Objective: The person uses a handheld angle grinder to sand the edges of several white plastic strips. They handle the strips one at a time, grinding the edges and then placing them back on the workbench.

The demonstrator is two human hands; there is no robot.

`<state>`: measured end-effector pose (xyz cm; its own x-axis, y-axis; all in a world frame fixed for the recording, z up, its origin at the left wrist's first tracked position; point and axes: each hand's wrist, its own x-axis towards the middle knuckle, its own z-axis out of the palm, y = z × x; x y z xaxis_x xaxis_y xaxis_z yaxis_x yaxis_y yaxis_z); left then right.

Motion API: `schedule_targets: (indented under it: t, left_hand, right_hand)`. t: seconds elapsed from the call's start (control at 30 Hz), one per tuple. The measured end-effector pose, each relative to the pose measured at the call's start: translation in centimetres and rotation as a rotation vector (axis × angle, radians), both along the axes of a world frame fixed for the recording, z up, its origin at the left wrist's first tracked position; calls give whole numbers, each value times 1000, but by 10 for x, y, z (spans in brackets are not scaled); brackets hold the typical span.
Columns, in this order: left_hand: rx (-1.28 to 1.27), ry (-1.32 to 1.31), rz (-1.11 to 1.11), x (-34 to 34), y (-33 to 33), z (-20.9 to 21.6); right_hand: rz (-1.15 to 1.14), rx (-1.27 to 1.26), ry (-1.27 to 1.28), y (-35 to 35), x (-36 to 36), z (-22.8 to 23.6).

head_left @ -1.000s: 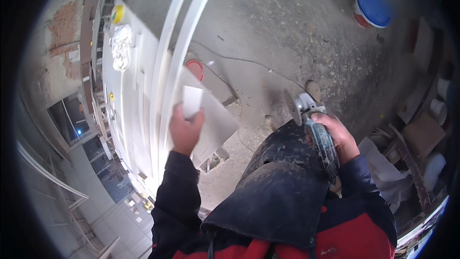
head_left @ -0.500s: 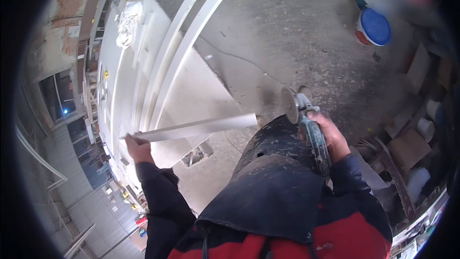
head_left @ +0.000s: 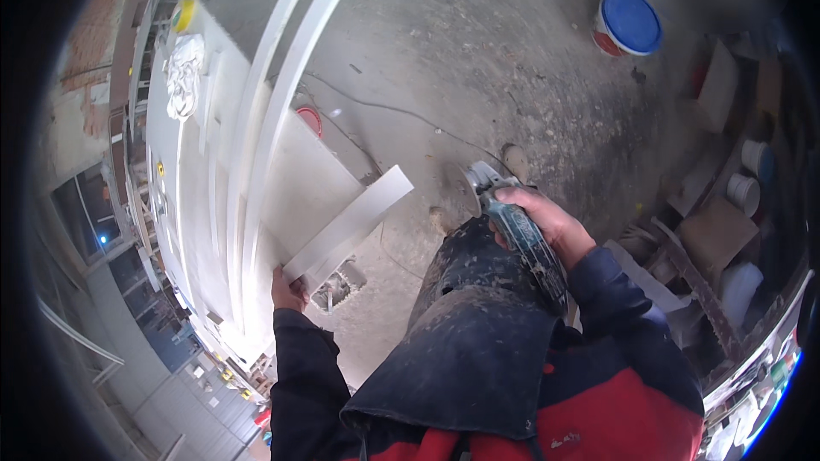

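My right hand (head_left: 547,218) is wrapped round the body of an angle grinder (head_left: 523,235), held in front of my right thigh. The grinder's disc (head_left: 461,188) points away from me, toward the far end of a short white strip (head_left: 354,220), with a gap between them. My left hand (head_left: 290,288) grips the near end of that strip, which slants up to the right over the edge of a white-topped table (head_left: 320,172). Long white strips (head_left: 286,102) lie lengthwise on the table beside it and jut past its far edge.
A crumpled white cloth (head_left: 184,77) and a yellow tape roll (head_left: 183,15) lie on the table's far left. A cord (head_left: 384,107) runs across the concrete floor. Buckets, one with a blue lid (head_left: 630,21), stand far right. Boxes and scraps (head_left: 717,230) crowd the right side.
My left hand has moved right and nearer to me, and the short strip now tilts more steeply. The grinder has shifted left, its disc closer to the strip's far end.
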<state>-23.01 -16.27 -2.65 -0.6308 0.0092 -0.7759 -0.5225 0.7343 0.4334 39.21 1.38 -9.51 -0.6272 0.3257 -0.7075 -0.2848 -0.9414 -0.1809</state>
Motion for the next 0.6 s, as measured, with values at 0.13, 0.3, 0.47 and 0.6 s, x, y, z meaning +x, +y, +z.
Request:
schedule_targets:
  t: [0.13,0.3,0.47,0.6]
  left_hand:
    - [-262,210,-186,-1,-2,25]
    - [-233,1107,-1170,144,82,39]
    - [387,1140,-1874,278,152,19]
    - [352,1188,-1874,284,155,9]
  right_hand:
    - [20,-36,79,6,-21,5]
    - [9,-80,160,12,-37,6]
    - [22,-60,280,10,-45,0]
    - [45,-31,380,8,-49,-8]
